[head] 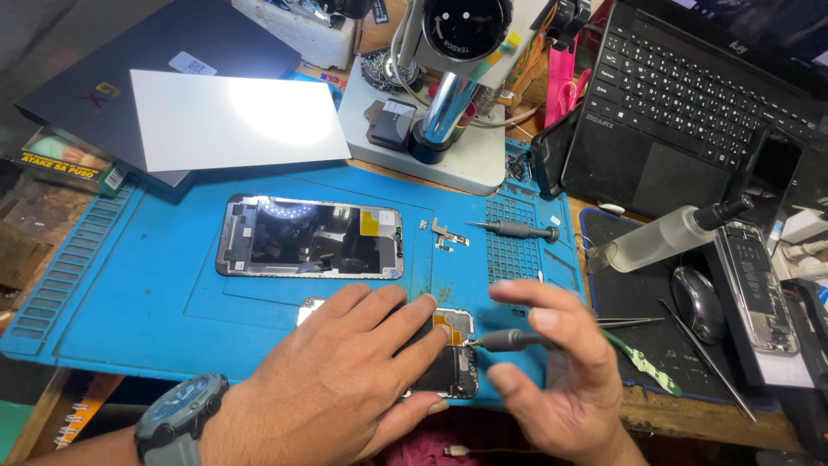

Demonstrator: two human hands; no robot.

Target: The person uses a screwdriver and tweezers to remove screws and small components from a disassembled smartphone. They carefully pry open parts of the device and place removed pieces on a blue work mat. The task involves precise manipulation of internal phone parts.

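Midway, your left hand [345,380] pins the opened black smartphone body [448,358] flat; your right hand [552,362] pinches a grey precision screwdriver [509,339], its screen panel [310,237] already off, inner screws remaining.

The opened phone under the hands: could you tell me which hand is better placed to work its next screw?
Probably the right hand: it holds the screwdriver, tip at the opened phone. The left hand lies flat, pinning it.

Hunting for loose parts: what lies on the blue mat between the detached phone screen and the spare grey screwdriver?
In the head view, small metal brackets lie between screen and screwdriver.
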